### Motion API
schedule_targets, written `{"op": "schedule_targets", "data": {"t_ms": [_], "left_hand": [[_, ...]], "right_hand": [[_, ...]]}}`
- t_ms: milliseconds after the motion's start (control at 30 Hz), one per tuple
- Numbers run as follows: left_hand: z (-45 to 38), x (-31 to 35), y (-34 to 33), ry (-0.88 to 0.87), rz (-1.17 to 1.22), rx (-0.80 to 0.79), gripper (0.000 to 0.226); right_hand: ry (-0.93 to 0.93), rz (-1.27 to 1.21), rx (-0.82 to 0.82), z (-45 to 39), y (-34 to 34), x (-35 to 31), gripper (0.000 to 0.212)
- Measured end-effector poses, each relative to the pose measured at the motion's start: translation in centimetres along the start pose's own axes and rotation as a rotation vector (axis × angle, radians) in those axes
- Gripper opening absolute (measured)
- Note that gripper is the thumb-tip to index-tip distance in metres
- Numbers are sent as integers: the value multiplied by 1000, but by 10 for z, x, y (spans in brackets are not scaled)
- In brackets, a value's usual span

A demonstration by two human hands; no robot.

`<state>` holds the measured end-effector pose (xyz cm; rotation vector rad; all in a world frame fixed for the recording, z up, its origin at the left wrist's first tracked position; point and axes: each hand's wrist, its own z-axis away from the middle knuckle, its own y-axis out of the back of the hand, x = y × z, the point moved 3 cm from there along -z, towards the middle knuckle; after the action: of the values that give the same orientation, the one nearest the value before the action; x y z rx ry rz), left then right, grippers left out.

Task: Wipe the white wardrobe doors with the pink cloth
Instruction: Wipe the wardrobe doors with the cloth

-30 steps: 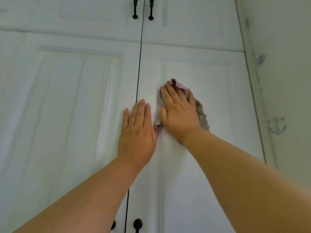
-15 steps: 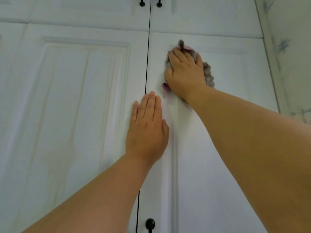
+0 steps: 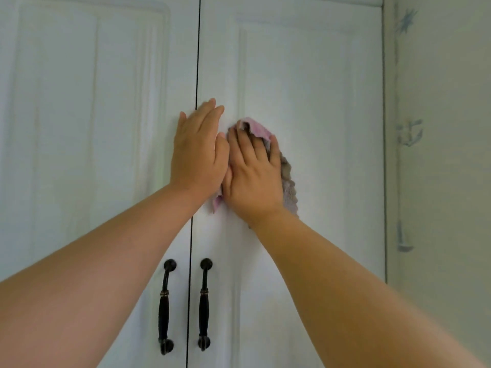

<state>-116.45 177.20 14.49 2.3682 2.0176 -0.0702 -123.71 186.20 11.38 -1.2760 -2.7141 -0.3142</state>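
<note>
- Change noted: half a second ago the right hand worked the crumpled pink terry cloth high on the door, near its top rail; it has now come down to mid-height, just beside the left hand.
- The view has dropped with it: two dark turned pull handles now show below the hands.
- Judgement: a downward wiping stroke is under way on the right-hand white panelled wardrobe door; its upper inner strip appears covered, the lower part and the left-hand white panelled door remain to be done.
- Right hand: fingers straight and close together, pressing the cloth flat against the door; cloth edges show above the fingertips, along the right side and below the thumb.
- Left hand: flat and bare, fingers together, laid across the dark seam between the doors.
- Materials: doors matt white with raised moulding; cloth soft, nubbly, pink with greyed folds.
</note>
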Motion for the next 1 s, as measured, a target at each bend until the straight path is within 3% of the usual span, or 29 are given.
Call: {"op": "schedule_targets", "data": {"t_ms": [200,533,700,1000], "left_hand": [[8,45,-20,-121,-49,-58,56],[14,57,-68,-108,-323,-179,69],[13,53,-74,-132,-367,-135,69],[13,50,-77,-149,-360,-90,71]], "right_hand": [[153,-66,-45,47,9,38,54],[-204,-81,35,93,19,135,65],[-162,-95,48,39,25,157,66],[-212,123,-60,-92,48,196,65]]}}
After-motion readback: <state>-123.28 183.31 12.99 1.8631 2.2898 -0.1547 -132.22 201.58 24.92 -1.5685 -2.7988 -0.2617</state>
